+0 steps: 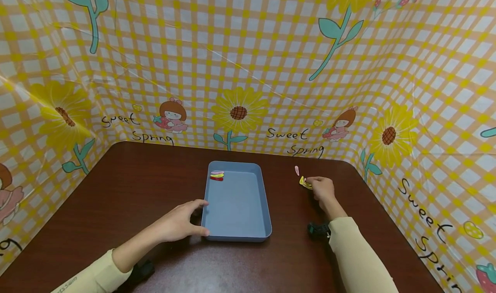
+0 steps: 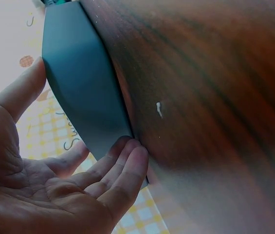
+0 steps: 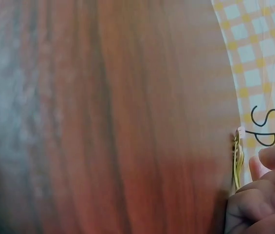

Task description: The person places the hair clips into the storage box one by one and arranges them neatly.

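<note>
A blue-grey tray stands on the dark wooden table. My left hand rests against its left side near the close corner, thumb and fingers spread. In the left wrist view the fingertips touch the tray's outer wall. Pink, yellow and red hair clips lie side by side in the tray's far left corner. My right hand, fingers bent, is at some yellow hair clips right of the tray. Whether it pinches one is hidden. Just beyond lies a pink hair clip.
A checked cloth with sunflowers hangs behind the table and along both sides. Dark wrist devices sit at both wrists. A small white mark shows on the wood in the left wrist view.
</note>
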